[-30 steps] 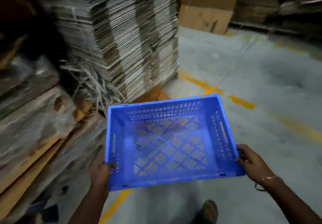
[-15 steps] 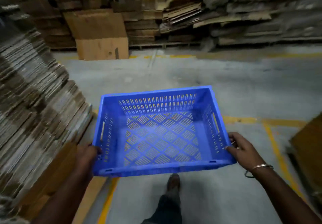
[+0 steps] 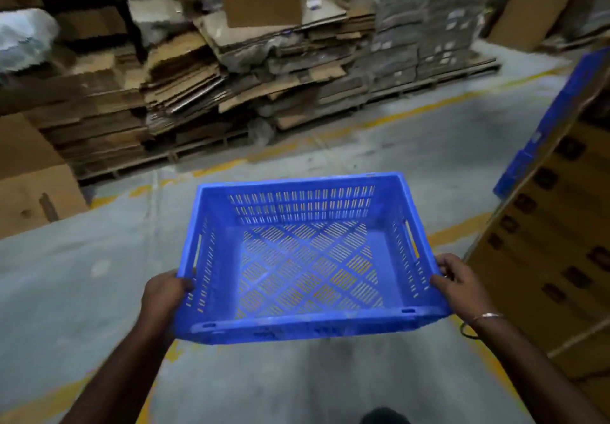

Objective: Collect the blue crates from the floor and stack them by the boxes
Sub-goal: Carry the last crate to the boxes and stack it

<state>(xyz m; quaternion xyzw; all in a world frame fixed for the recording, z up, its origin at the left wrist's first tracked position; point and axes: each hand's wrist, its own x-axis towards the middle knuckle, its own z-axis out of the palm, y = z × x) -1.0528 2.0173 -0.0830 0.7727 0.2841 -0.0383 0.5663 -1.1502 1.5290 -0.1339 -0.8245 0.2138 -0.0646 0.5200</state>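
Blue crate [image 3: 307, 258] held level above the floor [image 3: 82, 275], centre-near: empty, slotted walls, diamond-lattice base, handle cutouts in both sides. Left hand [image 3: 165, 295] and right hand [image 3: 458, 283] clamp opposite side rims. More blue crates [image 3: 554, 120] stacked far right atop brown boxes [image 3: 561, 258].

Empty blue crate [image 3: 310, 258] between left hand [image 3: 165, 295] and right hand [image 3: 458, 283], above floor [image 3: 82, 275].

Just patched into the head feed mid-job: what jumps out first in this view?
The empty blue crate dominates the centre, carried above the grey floor with the left hand and right hand gripping its side walls. Behind it, messy piles of flattened cardboard fill the far side. At the right edge, more blue crates stand beside stacked yellow boxes.
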